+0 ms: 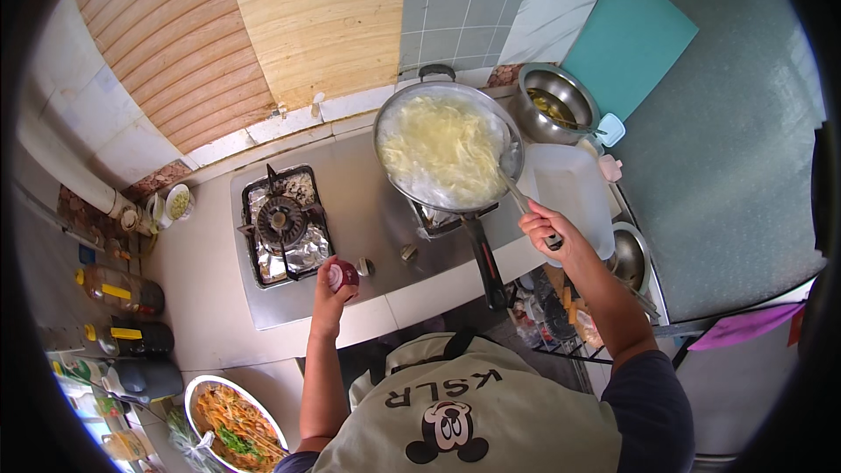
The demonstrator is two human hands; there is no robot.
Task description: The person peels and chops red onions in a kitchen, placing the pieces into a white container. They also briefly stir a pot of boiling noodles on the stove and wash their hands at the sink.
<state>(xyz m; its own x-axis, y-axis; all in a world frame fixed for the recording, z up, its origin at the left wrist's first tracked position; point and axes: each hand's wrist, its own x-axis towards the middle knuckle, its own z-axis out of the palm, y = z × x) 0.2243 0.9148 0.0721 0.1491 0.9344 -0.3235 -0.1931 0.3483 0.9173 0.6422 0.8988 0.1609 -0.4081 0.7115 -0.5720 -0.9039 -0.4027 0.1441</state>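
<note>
My right hand (549, 231) grips the handle of a metal utensil (516, 192), whose head is at the right inner edge of a large wok (383, 156). The head is partly hidden by foam. Pale yellow strips, apparently noodles (447, 144), lie in bubbling, foamy liquid there. The wok sits over the right burner, its black handle (486, 263) pointing towards me. My left hand (328, 289) holds a red onion (343, 275) with a pale cut face, above the stove's front edge near a control knob (365, 267).
The left burner (280, 220) is bare, lined with foil. Right of the wok are a translucent plastic tub (601, 210) and a steel pot (585, 89). Bottles (125, 290) line the left side. A bowl of shredded food (192, 401) stands at lower left. A teal board (631, 39) leans behind.
</note>
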